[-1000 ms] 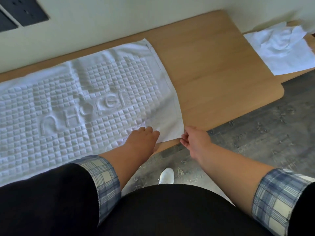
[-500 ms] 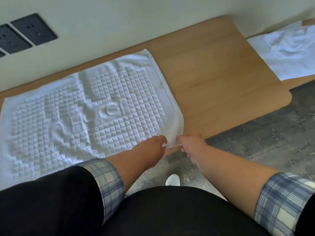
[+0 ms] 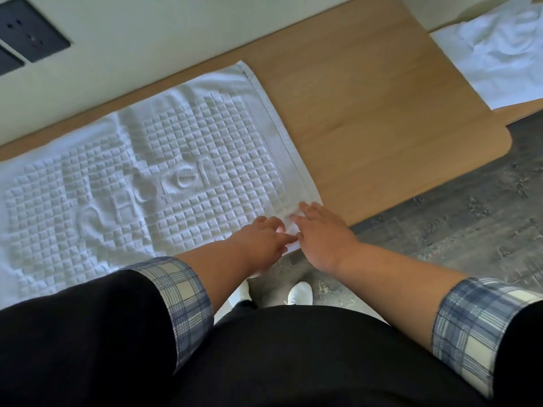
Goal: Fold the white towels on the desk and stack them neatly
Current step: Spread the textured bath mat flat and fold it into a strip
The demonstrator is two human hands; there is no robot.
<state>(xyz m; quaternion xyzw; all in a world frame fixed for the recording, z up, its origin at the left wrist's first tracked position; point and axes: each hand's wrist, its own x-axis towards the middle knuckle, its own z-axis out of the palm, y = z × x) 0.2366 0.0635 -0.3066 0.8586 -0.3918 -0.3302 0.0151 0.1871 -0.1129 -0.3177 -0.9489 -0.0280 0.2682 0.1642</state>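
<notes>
A white towel [image 3: 176,160] with a raised grid pattern and embossed lettering lies spread flat on the wooden desk [image 3: 382,118]. My left hand [image 3: 258,242] and my right hand [image 3: 320,233] are close together at the towel's near right corner, by the desk's front edge. My right hand rests on that corner with straight fingers. My left hand touches the towel's near edge, its fingers pointing right toward the other hand. A second white towel [image 3: 499,54] lies crumpled on another surface at the far right.
The wall runs along the desk's back edge and carries dark sockets [image 3: 32,33] at the upper left. Bare desk wood lies to the right of the spread towel. Grey floor [image 3: 470,215] and my white shoes [image 3: 299,292] show below the desk's front edge.
My right hand has let go of its pinch on the towel corner and now lies flat on it. My left hand has slid right toward that corner.
</notes>
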